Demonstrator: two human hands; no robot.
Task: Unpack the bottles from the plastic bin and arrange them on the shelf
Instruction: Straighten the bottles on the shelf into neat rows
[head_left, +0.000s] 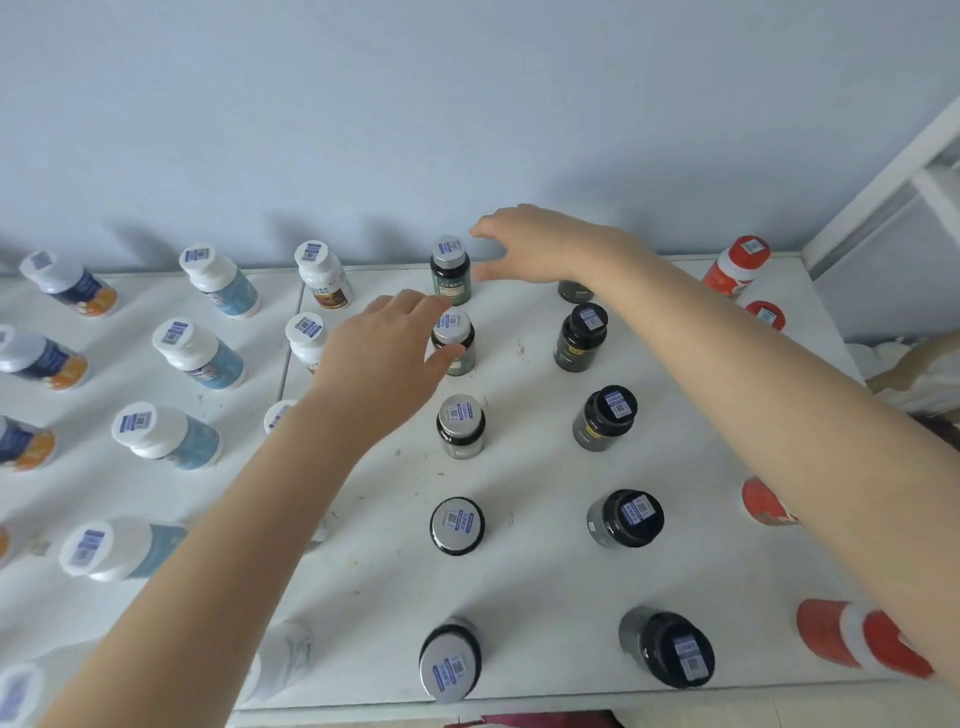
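On the white shelf (519, 597), left hand (387, 345) and right hand (535, 244) hover spread, holding nothing, beside back bottles (451, 280); arranging, likely; next, fetch another.

A plain pale blue-grey wall (467, 104) fills the far side, softly lit, with faint shadows low down. A white metal frame (883, 195) stands far right.

Soft even daylight, faint shadows, wide-angle edges bent and blurred.
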